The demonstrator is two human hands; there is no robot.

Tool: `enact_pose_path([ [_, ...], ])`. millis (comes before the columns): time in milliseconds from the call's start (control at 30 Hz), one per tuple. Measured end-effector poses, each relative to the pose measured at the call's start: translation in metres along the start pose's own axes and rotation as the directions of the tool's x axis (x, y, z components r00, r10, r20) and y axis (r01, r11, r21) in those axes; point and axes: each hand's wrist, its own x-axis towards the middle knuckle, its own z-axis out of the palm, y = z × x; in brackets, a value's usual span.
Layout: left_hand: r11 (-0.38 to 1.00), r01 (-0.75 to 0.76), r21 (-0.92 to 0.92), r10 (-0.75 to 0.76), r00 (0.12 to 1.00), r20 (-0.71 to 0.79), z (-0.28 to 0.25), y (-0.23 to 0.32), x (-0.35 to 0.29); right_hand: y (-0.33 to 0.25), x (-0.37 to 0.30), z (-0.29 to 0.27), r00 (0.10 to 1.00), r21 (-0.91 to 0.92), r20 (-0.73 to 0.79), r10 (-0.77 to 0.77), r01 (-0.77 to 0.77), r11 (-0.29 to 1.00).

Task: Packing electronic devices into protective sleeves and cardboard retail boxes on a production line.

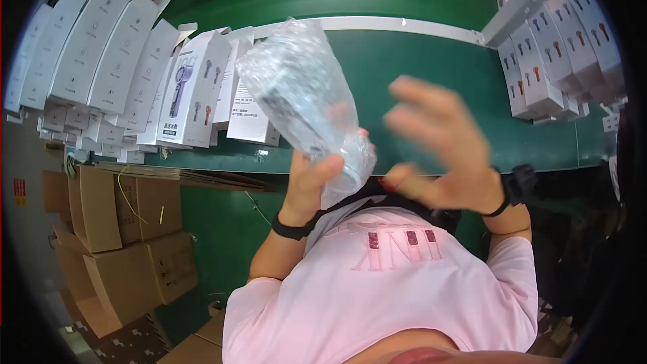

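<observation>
A clear bubble-wrap bag [303, 87] with a pale bluish, long item inside is held up over the near edge of the green table [418, 67]. My left hand [312, 182] is closed around its lower end, thumb in front. The bag tilts up and to the left; the wrap blurs the shape of what it contains. To the right of it, my right hand [448, 145] hangs in the air, smeared by motion, its fingers spread and holding nothing. Left of the bag stands a white box [192, 91] printed with a purple handheld fan.
Rows of upright white boxes [101, 37] crowd the table's left side. More white boxes [536, 71] with small fan pictures are stacked at the right, beside a white metal frame [526, 0]. Brown cardboard cartons [135, 273] sit on the floor at the lower left.
</observation>
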Motion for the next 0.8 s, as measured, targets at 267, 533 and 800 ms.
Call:
enact_pose_path([
  [267,0.299,-0.259,0.918,0.245,0.951,0.189,0.016,0.021,0.000,-0.003,0.019,-0.031,0.992,0.070,-0.071,-0.100,0.105,0.992],
  [533,0.428,-0.204,0.881,0.270,0.959,0.090,0.025,0.014,-0.001,-0.006,0.002,0.001,0.975,-0.086,-0.209,-0.075,0.058,0.995],
  [800,0.538,-0.030,0.842,0.190,0.978,-0.086,0.028,0.015,-0.001,-0.018,-0.002,0.028,0.960,-0.379,-0.192,-0.203,0.119,0.918],
])
